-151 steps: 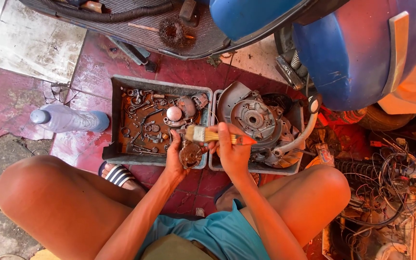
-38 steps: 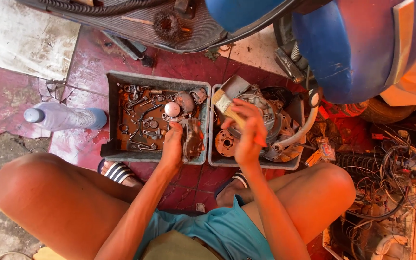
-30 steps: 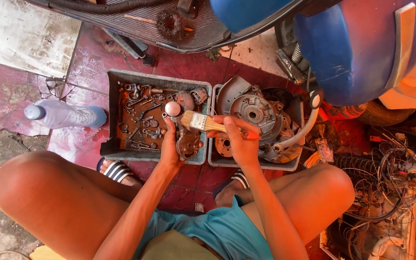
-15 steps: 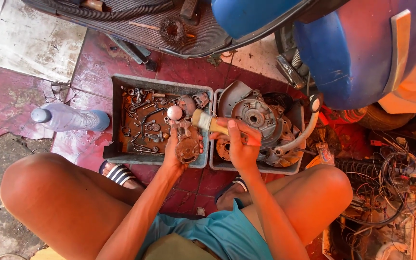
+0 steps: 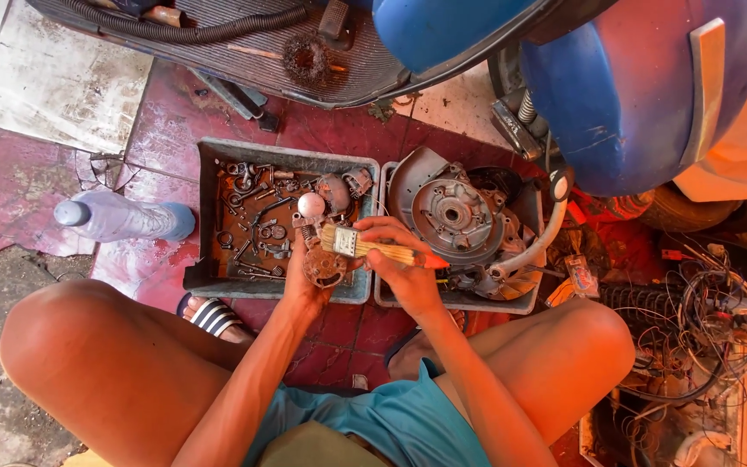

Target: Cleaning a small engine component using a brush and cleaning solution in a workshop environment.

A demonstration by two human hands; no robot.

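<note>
Left hand (image 5: 306, 281) clamped on rusty round metal part (image 5: 323, 265) at grey tray's (image 5: 205, 225) near right corner, right hand (image 5: 404, 272) gripping wooden-handled bristle brush (image 5: 365, 246), bristles touching part.

The floor (image 5: 175, 112) is worn red paving, giving way to pale slabs at the upper left and cracked grey ground at the lower left. On it sit two grey trays side by side, touching: the left tray (image 5: 209, 220) holds rusty bolts and small parts, the right tray (image 5: 525, 303) holds an engine part. A plastic bottle (image 5: 123, 218) lies on its side just left of the trays, a striped sandal (image 5: 213, 317) rests below them, and tangled wires (image 5: 702, 337) heap at the right.
</note>
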